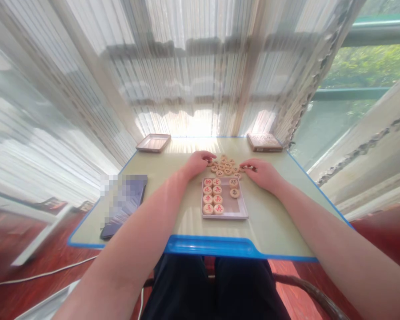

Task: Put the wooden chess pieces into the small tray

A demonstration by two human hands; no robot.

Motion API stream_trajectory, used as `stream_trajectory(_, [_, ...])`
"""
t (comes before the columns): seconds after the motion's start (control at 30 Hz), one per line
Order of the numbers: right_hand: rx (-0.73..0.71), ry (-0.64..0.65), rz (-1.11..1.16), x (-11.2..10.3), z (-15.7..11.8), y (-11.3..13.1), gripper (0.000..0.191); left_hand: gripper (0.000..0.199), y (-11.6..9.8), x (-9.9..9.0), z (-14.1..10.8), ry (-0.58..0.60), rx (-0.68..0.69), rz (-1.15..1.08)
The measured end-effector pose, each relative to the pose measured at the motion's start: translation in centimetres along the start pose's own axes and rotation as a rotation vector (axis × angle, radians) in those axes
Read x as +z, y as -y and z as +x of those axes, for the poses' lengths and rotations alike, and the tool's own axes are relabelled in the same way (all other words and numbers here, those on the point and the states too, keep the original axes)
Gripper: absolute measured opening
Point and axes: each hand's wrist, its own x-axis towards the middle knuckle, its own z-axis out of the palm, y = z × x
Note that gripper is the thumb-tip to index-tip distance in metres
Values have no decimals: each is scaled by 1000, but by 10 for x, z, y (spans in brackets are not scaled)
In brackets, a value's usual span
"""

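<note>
Two hands stand apart: the left hand [198, 162] and right hand [261, 173] meet opposite edges of the loose pieces [228, 171] on the table [270, 226], beyond the tray [225, 217] holding ten set pieces [218, 190]. Grip: cannot be told. Apparent step: piece selection. Next move calls for a fingertip pinch.

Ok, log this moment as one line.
left hand: at left edge of disc pile | right hand: at its right edge | tray: eight red-marked discs, two dark-marked discs

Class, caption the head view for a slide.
Left hand and right hand at loose xiangqi pieces beyond a partly filled tray.
</note>
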Motion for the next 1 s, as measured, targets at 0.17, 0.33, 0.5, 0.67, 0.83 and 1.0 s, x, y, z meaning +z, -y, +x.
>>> stream_trajectory(0.17, [-16, -16, 8, -1, -1, 1, 31, 47, 1, 0, -1, 11, 11, 7])
stream_trajectory(0.33, [-155, 9, 31, 0, -3, 3, 20, 39, -4, 0, -2, 19, -2, 4])
stream_trajectory(0.5, [-199, 13, 54, 4, -2, 7, 28, 32, -13, 0, -5, 150, -8, -50])
stream_trajectory(0.67, [-143, 63, 58, 4, 0, 11, 21, 44, -17, -4, -6, 241, 11, -8])
stream_trajectory(0.83, [-176, 26, 77, -1, -2, 12, 14, 37, -18, -6, -6, 315, 86, 125])
stream_trajectory(1.0, [-201, 54, -13, -1, -3, 15, 15, 26, -23, -7, -8, 306, 109, 148])
